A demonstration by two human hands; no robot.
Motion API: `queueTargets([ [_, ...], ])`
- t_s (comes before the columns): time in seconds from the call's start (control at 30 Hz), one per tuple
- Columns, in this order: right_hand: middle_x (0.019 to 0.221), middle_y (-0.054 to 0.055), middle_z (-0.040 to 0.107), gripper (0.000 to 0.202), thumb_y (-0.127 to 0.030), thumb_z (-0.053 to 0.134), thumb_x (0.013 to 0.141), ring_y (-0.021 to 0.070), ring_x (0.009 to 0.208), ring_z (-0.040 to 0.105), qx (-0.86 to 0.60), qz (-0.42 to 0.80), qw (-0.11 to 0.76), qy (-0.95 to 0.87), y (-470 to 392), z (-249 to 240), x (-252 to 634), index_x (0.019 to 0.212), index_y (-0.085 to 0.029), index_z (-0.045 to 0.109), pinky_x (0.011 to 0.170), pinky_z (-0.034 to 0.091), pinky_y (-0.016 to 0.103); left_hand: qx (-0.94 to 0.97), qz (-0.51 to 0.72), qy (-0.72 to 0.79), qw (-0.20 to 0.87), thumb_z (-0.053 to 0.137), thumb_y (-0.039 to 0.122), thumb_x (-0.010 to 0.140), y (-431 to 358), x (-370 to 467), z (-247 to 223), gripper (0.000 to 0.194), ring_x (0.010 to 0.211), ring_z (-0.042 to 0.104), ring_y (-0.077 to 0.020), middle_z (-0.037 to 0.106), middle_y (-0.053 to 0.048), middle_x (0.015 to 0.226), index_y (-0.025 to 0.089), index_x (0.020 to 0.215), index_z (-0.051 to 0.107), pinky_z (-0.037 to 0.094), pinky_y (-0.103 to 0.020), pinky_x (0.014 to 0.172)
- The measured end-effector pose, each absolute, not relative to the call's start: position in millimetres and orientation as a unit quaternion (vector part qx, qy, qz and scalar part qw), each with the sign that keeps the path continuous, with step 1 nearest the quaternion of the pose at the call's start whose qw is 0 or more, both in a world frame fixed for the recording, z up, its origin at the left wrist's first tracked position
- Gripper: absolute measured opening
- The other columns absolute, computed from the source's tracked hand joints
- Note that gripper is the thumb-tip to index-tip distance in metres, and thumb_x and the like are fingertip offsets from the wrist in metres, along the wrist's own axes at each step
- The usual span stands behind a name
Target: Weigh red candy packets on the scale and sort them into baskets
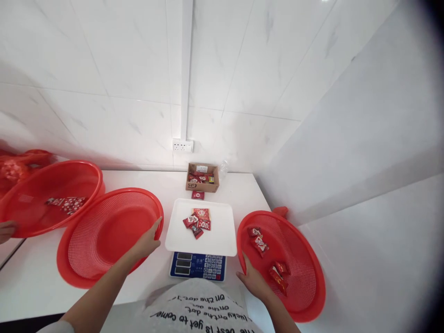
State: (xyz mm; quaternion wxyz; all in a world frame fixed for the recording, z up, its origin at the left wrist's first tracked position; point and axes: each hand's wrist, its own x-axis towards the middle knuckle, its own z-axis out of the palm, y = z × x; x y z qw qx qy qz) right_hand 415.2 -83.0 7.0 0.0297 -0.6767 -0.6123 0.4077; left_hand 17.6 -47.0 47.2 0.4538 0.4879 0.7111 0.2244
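Observation:
My left hand (148,240) grips the right rim of a red basket (118,231) with nothing in it. With my right hand (252,277) I hold the left rim of another red basket (301,259), where several red packets (260,245) lie. Between my hands is a white scale tray (222,231) bearing several small red packets (201,214). The blue keypad panel (197,267) of the scale shows below the tray.
A small cardboard box (202,187) of packets stands behind the tray, with one packet (198,195) before it. At the far left, another person's hand (7,230) touches a red basket (38,203) holding packets. A wall socket (182,145) is behind.

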Motion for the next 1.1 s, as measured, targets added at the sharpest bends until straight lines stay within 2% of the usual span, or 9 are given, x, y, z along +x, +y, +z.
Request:
queueTargets([
  [0.1,0.147,0.016,0.028,0.078,-0.024,0.048,0.076,0.0201,0.133,0.031,-0.668,0.424,0.036,-0.611,-82.4,7.7,416.5,0.143,-0.005,0.012,0.109,0.023,0.033,0.546,0.22,0.727,0.354,0.054,0.012,0.065,-41.9,29.2,40.7,0.073,0.122,0.044,-0.031,0.048,-0.015,0.132,0.017,0.136,0.038,0.04,-0.042,0.094],
  [0.17,0.146,0.017,0.03,0.079,-0.024,0.049,0.076,0.0211,0.132,0.034,-0.665,0.434,0.044,-0.606,-82.5,6.4,417.5,0.143,-0.005,0.011,0.108,0.025,0.035,0.607,0.203,0.722,0.263,0.053,0.018,0.072,-36.1,44.2,33.1,0.063,0.134,0.026,-0.0308,0.036,-0.017,0.142,0.013,0.134,0.04,0.028,-0.045,0.105],
  [0.3,0.146,0.016,0.03,0.08,-0.023,0.049,0.075,0.0208,0.131,0.034,-0.659,0.45,0.067,-0.598,-83.5,0.7,420.2,0.144,-0.007,0.01,0.107,0.026,0.035,0.685,0.132,0.689,0.197,0.049,0.038,0.082,-22.1,86.6,25.1,0.059,0.137,0.018,-0.0322,0.028,-0.016,0.147,0.017,0.137,0.037,0.018,-0.053,0.107],
  [0.4,0.144,0.015,0.034,0.08,-0.023,0.051,0.075,0.0207,0.13,0.037,-0.653,0.461,0.084,-0.595,-84.1,-2.7,422.2,0.144,-0.009,0.012,0.107,0.026,0.034,0.707,0.069,0.686,0.158,0.055,0.05,0.077,-12.2,115.4,26.2,0.071,0.137,0.011,-0.0366,0.025,-0.017,0.148,0.022,0.139,0.034,0.005,-0.063,0.104],
  [0.47,0.145,0.014,0.034,0.08,-0.024,0.052,0.075,0.0213,0.129,0.038,-0.651,0.463,0.092,-0.595,-84.3,-3.9,423.3,0.144,-0.01,0.013,0.107,0.027,0.033,0.722,0.043,0.676,0.138,0.057,0.055,0.074,-7.1,128.0,25.7,0.077,0.138,0.008,-0.0374,0.024,-0.017,0.148,0.023,0.14,0.032,0.001,-0.063,0.103],
  [0.6,0.146,0.014,0.03,0.082,-0.027,0.052,0.074,0.0225,0.129,0.038,-0.651,0.461,0.091,-0.596,-84.1,-5.8,424.4,0.144,-0.009,0.012,0.106,0.027,0.032,0.749,0.013,0.644,0.158,0.057,0.054,0.075,-1.6,137.3,18.3,0.077,0.137,0.012,-0.0385,0.018,-0.015,0.151,0.026,0.141,0.028,0.01,-0.06,0.104],
  [0.7,0.146,0.016,0.03,0.082,-0.029,0.051,0.074,0.0223,0.131,0.035,-0.651,0.454,0.087,-0.602,-83.8,-6.9,424.2,0.143,-0.007,0.013,0.107,0.025,0.031,0.773,0.045,0.617,0.143,0.053,0.046,0.081,-0.2,137.3,14.2,0.062,0.132,0.026,-0.0345,0.031,-0.015,0.145,0.024,0.137,0.038,0.02,-0.051,0.104],
  [0.83,0.146,0.015,0.031,0.082,-0.028,0.052,0.073,0.0218,0.132,0.034,-0.655,0.453,0.095,-0.597,-83.8,-6.7,423.1,0.144,-0.009,0.014,0.107,0.026,0.031,0.777,0.085,0.609,0.135,0.048,0.038,0.086,1.8,137.6,16.6,0.043,0.113,0.045,-0.0272,0.052,-0.012,0.123,0.023,0.126,0.05,0.033,-0.042,0.096],
  [1.1,0.146,0.016,0.029,0.081,-0.026,0.05,0.073,0.0237,0.131,0.035,-0.653,0.459,0.098,-0.594,-84.3,-4.0,422.4,0.144,-0.007,0.014,0.107,0.026,0.032,0.754,0.09,0.622,0.192,0.04,0.026,0.089,7.8,134.9,26.6,0.032,0.103,0.052,-0.0227,0.059,-0.009,0.107,0.02,0.119,0.052,0.04,-0.036,0.089],
])
